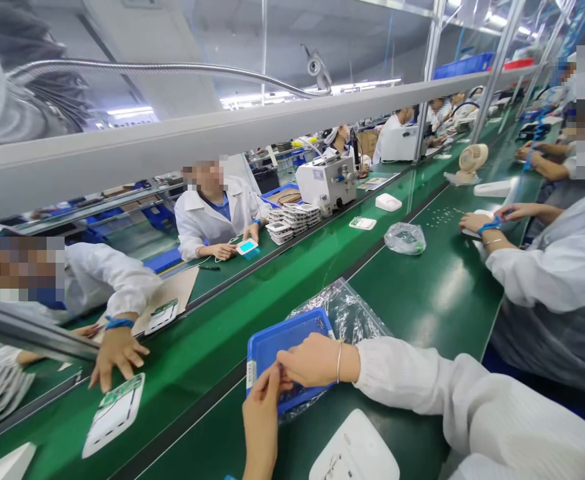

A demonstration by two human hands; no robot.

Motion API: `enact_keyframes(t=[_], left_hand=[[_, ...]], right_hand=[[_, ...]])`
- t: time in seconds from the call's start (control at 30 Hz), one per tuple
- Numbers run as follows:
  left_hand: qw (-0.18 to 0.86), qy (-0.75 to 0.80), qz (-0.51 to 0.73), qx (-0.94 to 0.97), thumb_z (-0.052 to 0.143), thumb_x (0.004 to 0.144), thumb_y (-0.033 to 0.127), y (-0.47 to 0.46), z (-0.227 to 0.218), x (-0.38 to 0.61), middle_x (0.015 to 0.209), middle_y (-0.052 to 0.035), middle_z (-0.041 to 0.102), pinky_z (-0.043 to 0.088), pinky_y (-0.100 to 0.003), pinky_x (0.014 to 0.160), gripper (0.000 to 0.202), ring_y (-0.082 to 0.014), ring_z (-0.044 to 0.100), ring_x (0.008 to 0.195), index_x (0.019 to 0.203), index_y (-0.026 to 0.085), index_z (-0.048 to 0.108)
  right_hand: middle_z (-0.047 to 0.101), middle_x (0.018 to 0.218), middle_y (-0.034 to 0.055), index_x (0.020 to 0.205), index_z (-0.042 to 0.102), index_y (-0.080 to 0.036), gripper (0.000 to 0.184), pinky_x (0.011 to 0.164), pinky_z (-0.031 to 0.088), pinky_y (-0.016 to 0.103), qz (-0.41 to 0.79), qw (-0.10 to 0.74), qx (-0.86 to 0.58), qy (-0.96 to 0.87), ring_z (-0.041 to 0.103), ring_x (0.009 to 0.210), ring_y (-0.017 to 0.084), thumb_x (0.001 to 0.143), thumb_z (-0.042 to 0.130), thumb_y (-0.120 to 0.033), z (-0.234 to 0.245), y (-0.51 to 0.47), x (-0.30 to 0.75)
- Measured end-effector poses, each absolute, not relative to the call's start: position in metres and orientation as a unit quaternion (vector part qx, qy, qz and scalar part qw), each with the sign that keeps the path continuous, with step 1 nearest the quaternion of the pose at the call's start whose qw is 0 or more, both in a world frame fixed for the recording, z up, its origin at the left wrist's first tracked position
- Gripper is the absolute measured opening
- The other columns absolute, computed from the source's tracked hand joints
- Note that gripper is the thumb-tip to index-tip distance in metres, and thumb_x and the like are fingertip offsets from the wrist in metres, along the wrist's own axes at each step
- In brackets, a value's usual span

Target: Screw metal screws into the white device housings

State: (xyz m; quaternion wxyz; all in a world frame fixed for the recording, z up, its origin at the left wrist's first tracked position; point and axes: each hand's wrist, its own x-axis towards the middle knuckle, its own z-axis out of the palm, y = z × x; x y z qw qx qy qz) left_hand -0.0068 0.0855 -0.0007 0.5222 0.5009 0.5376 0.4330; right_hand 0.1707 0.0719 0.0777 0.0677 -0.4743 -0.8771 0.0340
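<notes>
Over a shallow blue tray my two hands meet, fingertips together. My right hand, with a bangle at its wrist, is closed with its fingers curled in. From below, my left hand reaches up in a pinch against it. Whatever lies between the fingers is too small or hidden to make out. Small dark bits lie at the tray's far corner. A white plastic housing rests on the green table just below my hands, partly cut off by the frame's edge.
A clear plastic bag lies partly under the tray. Beyond it runs a green conveyor belt, where a co-worker's hand touches a white panel with a circuit board. Another co-worker's sleeve is at right.
</notes>
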Motion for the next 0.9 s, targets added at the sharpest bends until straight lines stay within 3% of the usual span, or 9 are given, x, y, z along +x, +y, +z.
enact_keyframes(t=[0.1,0.27,0.5,0.6,0.77,0.9], left_hand=[[0.526,0.549,0.424,0.493,0.079,0.059,0.063,0.098,-0.006,-0.005,0.082,-0.0082,0.074,0.057,-0.029,0.070,0.065,-0.0219,0.068,0.073,0.096,0.011,0.075],[0.550,0.534,0.425,0.482,0.083,0.057,0.056,0.098,-0.002,-0.005,0.088,-0.0079,0.075,0.058,-0.032,0.080,0.059,-0.0237,0.071,0.080,0.097,0.013,0.074],[0.575,0.488,0.417,0.508,0.084,0.054,0.058,0.092,-0.001,0.001,0.090,-0.0096,0.073,0.058,-0.038,0.086,0.059,-0.0275,0.071,0.089,0.088,0.013,0.067],[0.573,0.488,0.427,0.501,0.081,0.059,0.060,0.090,-0.006,0.002,0.092,-0.0094,0.072,0.058,-0.039,0.088,0.060,-0.0268,0.070,0.091,0.092,0.014,0.064],[0.576,0.495,0.437,0.482,0.075,0.067,0.065,0.089,-0.007,-0.001,0.094,-0.0081,0.071,0.058,-0.035,0.089,0.060,-0.0225,0.071,0.090,0.096,0.014,0.059],[0.582,0.486,0.436,0.484,0.077,0.065,0.063,0.089,-0.005,-0.003,0.093,-0.0089,0.072,0.059,-0.033,0.084,0.059,-0.0225,0.071,0.088,0.094,0.013,0.061]], right_hand=[[0.072,0.094,0.0073,0.107,0.051,-0.017,0.025,0.060,0.052,0.035,0.031,0.070,-0.470,-0.879,0.071,0.076,0.025,0.097,0.041,-0.037,0.073,0.073,0.171],[0.072,0.094,0.0074,0.107,0.052,-0.017,0.026,0.062,0.050,0.034,0.031,0.080,-0.475,-0.876,0.071,0.076,0.023,0.098,0.039,-0.038,0.068,0.077,0.176],[0.072,0.096,0.0050,0.104,0.054,-0.020,0.024,0.062,0.047,0.030,0.033,0.092,-0.472,-0.876,0.070,0.077,0.020,0.098,0.039,-0.038,0.069,0.076,0.172],[0.072,0.098,0.0056,0.106,0.051,-0.020,0.027,0.065,0.049,0.031,0.045,0.088,-0.485,-0.869,0.071,0.082,0.023,0.100,0.034,-0.039,0.067,0.076,0.171],[0.071,0.096,0.0077,0.113,0.045,-0.018,0.040,0.062,0.050,0.032,0.087,0.066,-0.497,-0.861,0.072,0.080,0.024,0.099,0.033,-0.054,0.059,0.077,0.172],[0.070,0.102,0.0072,0.114,0.045,-0.019,0.032,0.066,0.052,0.033,0.087,0.053,-0.498,-0.861,0.072,0.083,0.023,0.101,0.032,-0.045,0.059,0.081,0.173]])
